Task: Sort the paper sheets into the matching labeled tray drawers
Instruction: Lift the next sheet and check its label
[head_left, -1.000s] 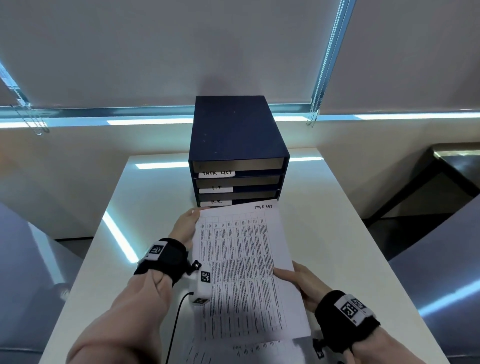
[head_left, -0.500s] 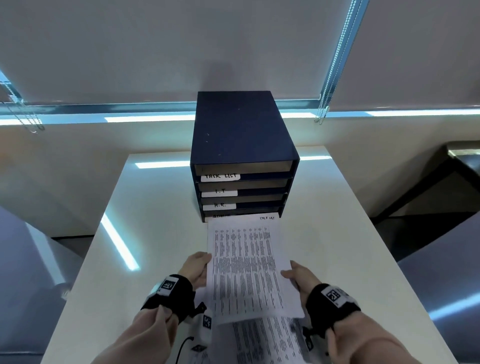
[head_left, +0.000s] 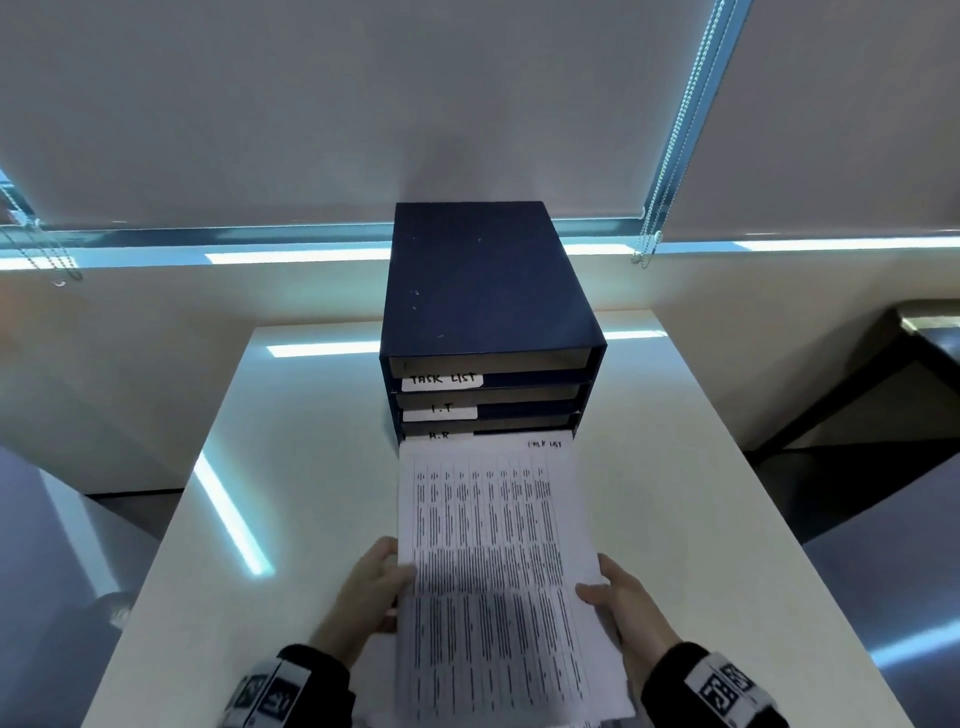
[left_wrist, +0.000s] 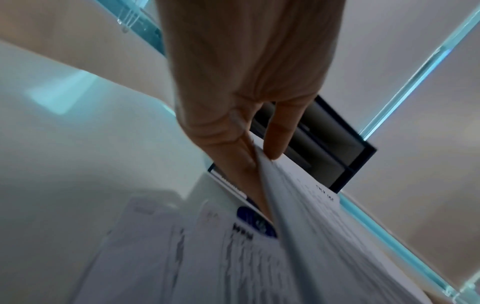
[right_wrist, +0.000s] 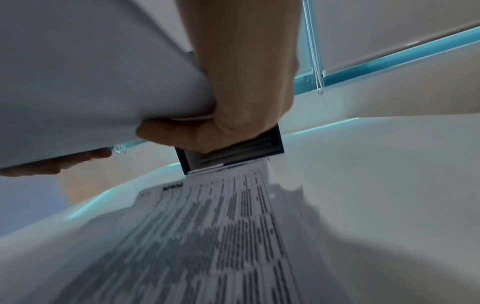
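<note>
Sheet (head_left: 493, 561) headed "TASK LIST" is pinched by left hand (head_left: 366, 597) and right hand (head_left: 631, 613) at its side edges, far edge near the drawers (head_left: 488, 312).

Thin printed paper sheet (head_left: 493, 561); matt navy tray cabinet (head_left: 483, 280); smooth glossy table (head_left: 675, 467).

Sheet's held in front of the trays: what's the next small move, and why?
Probably raise the sheet's far edge to the top slot. Its header and that tray's label both read TASK LIST, yet the edge sits low, by the H.R label. Both hands grip it.
</note>
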